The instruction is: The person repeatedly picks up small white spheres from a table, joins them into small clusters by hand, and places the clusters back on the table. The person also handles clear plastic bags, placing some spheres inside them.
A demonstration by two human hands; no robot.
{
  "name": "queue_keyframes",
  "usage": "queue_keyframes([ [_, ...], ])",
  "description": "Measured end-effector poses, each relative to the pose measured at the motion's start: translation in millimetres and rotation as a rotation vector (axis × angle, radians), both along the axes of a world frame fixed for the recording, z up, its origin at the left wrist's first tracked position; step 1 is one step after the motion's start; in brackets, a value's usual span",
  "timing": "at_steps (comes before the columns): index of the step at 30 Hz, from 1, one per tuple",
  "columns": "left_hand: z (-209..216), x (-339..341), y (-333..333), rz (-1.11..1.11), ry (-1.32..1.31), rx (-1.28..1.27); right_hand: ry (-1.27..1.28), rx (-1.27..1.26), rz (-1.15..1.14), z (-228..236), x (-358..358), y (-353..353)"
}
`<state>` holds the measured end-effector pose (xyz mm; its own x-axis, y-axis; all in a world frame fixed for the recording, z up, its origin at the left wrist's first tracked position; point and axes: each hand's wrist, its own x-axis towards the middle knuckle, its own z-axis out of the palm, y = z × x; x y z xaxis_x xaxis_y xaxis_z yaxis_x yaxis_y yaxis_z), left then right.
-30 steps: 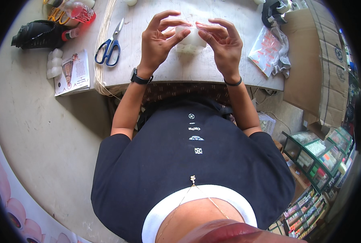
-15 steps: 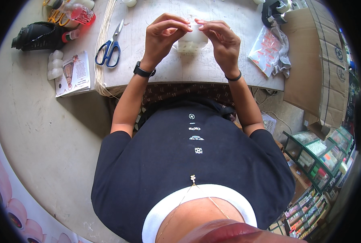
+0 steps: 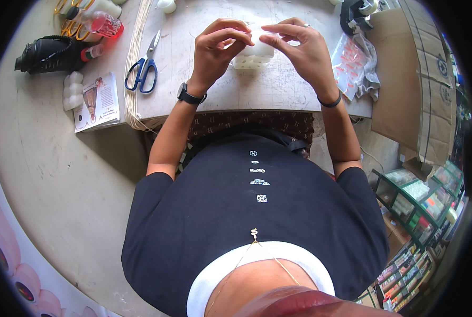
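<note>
A whitish, translucent block with a bumpy surface (image 3: 253,59) stands on the table between my two hands, its upper part reaching up between my fingertips. Thumb and fingers of my left hand (image 3: 219,45) are pinched together at the block's upper left; anything held there is too small to make out. On the other side, my right hand (image 3: 302,50) has its thumb and forefinger apart, with no object visible between them. Blue-handled scissors (image 3: 143,68) lie left of my left hand, beside a bundle of pale cord (image 3: 132,100).
Left of the cord are a white bubbled block (image 3: 73,90), a printed booklet (image 3: 99,105), a black bottle (image 3: 51,54) and a bottle of red liquid (image 3: 102,24). To the right lie a clear bag with orange pieces (image 3: 348,61) and a large cardboard box (image 3: 397,79).
My right thumb and forefinger have parted, and the right hand has moved slightly right. My left hand has shifted a little right and stays pinched.
</note>
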<state>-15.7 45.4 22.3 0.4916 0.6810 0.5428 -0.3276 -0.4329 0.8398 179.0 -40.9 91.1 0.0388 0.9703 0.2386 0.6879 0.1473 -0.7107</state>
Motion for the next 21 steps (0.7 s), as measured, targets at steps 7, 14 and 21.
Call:
queue_keyframes([
  [7, -1.9, 2.5, -3.4, 0.015, -0.026, -0.045, -0.185, 0.287, -0.012, -9.9, -5.2, -6.1],
  [14, -13.6, 1.5, 1.4, -0.029, -0.049, -0.083, -0.364, 0.543, 0.119, -23.6, 4.2, 1.2],
  [21, -1.7, 6.6, -18.3, 0.068, 0.080, -0.309, -0.364, 0.591, 0.164, -27.7, 4.1, 3.7],
])
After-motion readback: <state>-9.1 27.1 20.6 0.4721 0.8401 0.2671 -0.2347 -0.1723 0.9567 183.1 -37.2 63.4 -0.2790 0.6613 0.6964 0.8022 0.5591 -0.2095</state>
